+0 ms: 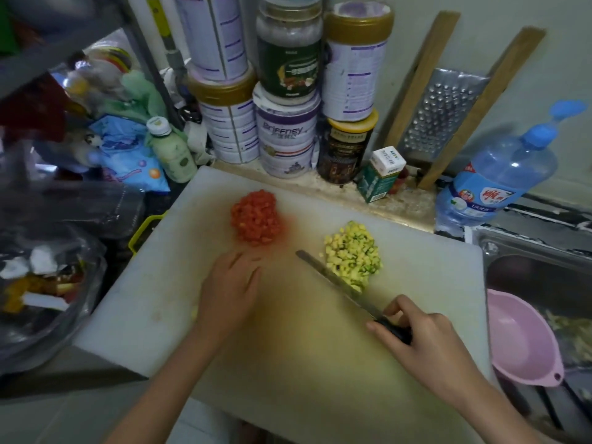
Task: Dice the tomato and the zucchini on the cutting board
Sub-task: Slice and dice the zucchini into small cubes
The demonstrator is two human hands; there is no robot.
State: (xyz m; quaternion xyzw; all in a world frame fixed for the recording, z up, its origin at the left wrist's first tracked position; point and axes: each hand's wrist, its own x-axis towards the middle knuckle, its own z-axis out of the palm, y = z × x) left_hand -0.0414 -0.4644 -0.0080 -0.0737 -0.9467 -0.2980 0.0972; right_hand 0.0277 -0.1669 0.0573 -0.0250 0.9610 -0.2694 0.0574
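A white cutting board (416,283) fills the middle of the head view. A heap of diced red tomato (256,217) lies on its far left part. A heap of diced yellow-green zucchini (352,254) lies to the right of it. My right hand (426,341) grips the black handle of a knife (333,280); the blade lies along the left side of the zucchini heap. My left hand (230,293) rests flat on the board, fingers straight, just in front of the tomato heap.
Stacked tins and jars (285,136) stand behind the board. A metal grater (442,113) leans on the wall. A blue detergent bottle (493,184) stands at right above the sink (538,261), beside a pink bowl (519,344). A bag of scraps (41,283) sits left.
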